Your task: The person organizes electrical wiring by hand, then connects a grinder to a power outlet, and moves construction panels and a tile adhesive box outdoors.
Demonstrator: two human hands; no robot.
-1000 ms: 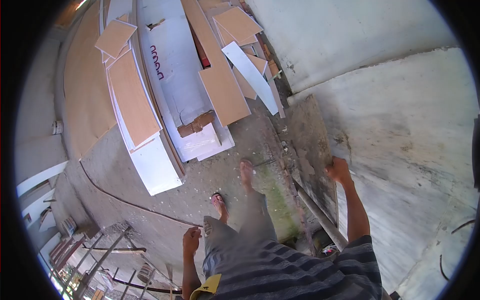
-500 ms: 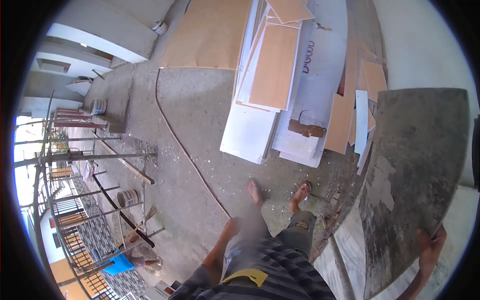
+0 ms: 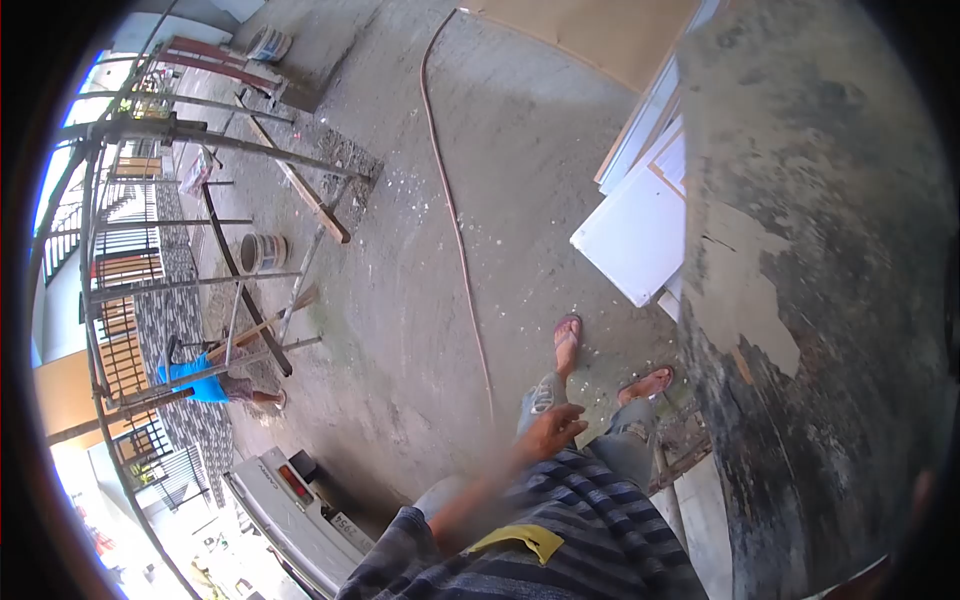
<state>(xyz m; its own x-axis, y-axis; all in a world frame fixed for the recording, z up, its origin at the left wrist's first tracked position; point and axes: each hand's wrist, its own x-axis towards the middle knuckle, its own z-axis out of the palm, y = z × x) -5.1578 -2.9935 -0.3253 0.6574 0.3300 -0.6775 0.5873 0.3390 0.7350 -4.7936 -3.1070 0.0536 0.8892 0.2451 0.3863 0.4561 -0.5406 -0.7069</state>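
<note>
**Bare concrete yard, big board carried at the right**

Grey concrete floor [image 3: 420, 300], dusty and flecked with white, runs ahead of the person. The left hand [image 3: 551, 430] hangs free over the thigh with its fingers loosely spread and nothing in it. Just right of it, a large grimy board [image 3: 820, 250] stands upright and fills that side. The right hand [image 3: 921, 493] is only a blur at the board's lower edge, so I cannot tell its grip. A cable [image 3: 455, 220] trails away ahead of the left hand. A white panel [image 3: 635, 235] lies ahead, beside the board. Scaffold [image 3: 230, 150] and a bucket [image 3: 262, 252] stand well off to the left.
</note>
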